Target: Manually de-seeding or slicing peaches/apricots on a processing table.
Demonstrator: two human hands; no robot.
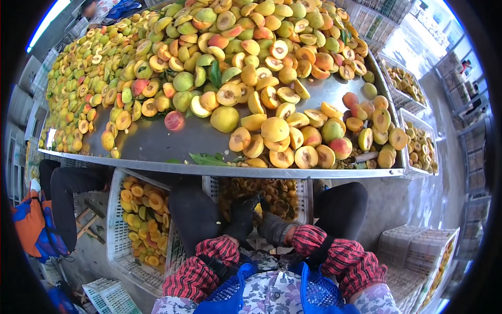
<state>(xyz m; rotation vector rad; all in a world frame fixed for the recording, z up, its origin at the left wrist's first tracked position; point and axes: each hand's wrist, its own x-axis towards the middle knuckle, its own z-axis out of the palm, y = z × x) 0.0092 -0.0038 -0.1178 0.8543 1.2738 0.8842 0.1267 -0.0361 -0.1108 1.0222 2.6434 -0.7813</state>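
Observation:
My left hand point(240, 216), in a black glove, is over a white plastic crate point(306, 200) of halved peaches point(280, 192) between my knees. A small yellow piece of peach point(258, 208) shows at its fingertips. My right hand point(274, 228), in a grey knit glove, is close beside it with the fingers curled. Shadow hides whether it grips anything. Ahead, a metal-topped table point(176, 145) bears a large heap of whole and halved peaches point(235, 51). Nearest its front edge lie loose halves point(282, 157).
A crate of peach halves point(145, 219) stands left of my leg. More filled crates point(421, 145) line the table's right end. Stacked crates point(408, 255) stand right of me. Another person's leg point(64, 196) is at left. A tool with a pale handle point(365, 157) lies at the table's right.

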